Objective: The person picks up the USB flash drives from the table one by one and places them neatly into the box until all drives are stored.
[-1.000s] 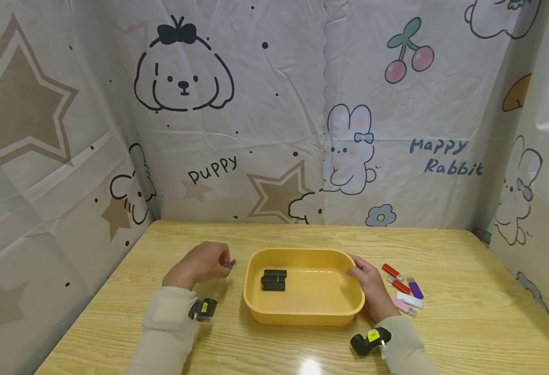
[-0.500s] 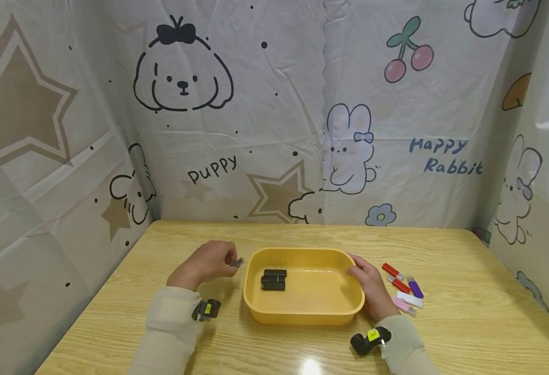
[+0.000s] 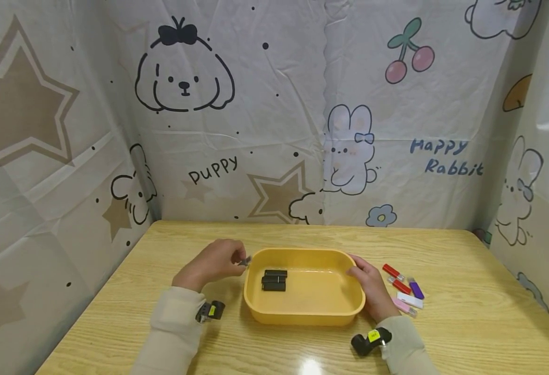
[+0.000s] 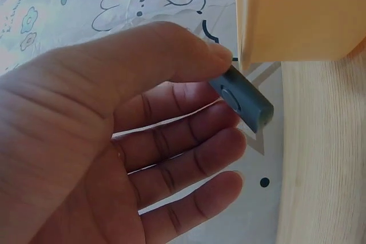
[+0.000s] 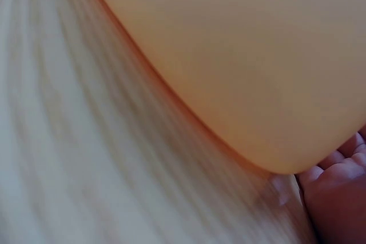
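My left hand point(image 3: 213, 263) pinches a dark grey USB stick point(image 4: 243, 98) between thumb and forefinger, just off the left rim of the yellow plastic tub point(image 3: 304, 319). In the left wrist view the stick points away from the thumb, close to the tub's outer wall, and the other fingers curve loosely below it. Three black sticks point(image 3: 274, 280) lie side by side in the left part of the tub. My right hand point(image 3: 373, 286) grips the tub's right end, thumb over the rim; its fingers are mostly hidden behind the wall.
Right of my right hand, several USB sticks lie loose on the wooden table point(image 3: 466, 307): two red ones point(image 3: 400, 285), a purple one point(image 3: 416, 288), a white one point(image 3: 409, 300) and a pink one point(image 3: 404, 307). A patterned cloth point(image 3: 274, 130) walls the table's back and sides.
My left hand has moved right with the grey USB stick, from beside the tub up to its left rim. The right hand and the tub have stayed in place.
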A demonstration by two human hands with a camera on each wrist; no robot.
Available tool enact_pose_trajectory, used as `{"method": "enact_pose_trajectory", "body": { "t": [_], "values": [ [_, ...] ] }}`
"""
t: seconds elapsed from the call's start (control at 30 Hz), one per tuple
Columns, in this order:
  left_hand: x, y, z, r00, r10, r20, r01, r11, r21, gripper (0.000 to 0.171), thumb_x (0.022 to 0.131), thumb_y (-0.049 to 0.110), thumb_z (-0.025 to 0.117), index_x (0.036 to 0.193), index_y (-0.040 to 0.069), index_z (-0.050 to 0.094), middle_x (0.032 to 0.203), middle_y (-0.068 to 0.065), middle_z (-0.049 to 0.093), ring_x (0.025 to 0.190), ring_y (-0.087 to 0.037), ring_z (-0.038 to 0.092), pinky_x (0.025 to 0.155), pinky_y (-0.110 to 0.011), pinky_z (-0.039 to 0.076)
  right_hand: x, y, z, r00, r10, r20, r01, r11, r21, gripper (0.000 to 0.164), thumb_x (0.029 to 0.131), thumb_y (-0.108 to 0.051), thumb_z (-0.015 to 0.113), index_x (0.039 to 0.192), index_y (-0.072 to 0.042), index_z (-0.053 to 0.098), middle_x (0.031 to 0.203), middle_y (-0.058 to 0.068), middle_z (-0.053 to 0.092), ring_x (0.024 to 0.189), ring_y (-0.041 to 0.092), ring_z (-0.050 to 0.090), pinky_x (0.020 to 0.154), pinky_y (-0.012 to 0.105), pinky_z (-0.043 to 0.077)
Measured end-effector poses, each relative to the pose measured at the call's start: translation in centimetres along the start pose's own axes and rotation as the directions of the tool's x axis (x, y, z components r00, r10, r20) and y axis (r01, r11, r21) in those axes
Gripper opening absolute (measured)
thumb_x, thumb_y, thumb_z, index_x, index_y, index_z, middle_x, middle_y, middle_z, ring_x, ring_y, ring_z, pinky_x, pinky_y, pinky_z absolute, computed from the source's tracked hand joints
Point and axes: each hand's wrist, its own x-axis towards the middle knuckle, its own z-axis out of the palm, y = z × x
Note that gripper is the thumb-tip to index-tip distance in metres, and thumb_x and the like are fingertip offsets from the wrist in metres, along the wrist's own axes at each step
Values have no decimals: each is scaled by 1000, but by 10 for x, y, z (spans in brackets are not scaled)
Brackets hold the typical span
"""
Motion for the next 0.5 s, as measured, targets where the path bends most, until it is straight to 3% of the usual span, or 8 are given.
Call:
{"method": "enact_pose_trajectory", "body": {
  "t": [0.5],
  "values": [
    [4, 11, 10, 999, 45, 7, -45, 999, 11, 13, 76, 25, 70, 76, 18, 59, 83, 1, 53, 72, -15, 45, 65, -30, 39, 0, 0, 0, 1000, -5, -13, 5, 1000, -4, 45, 84, -4, 45, 129, -4, 46, 128, 16, 47, 108, 26, 51, 88, 35, 44]
  ]
}}
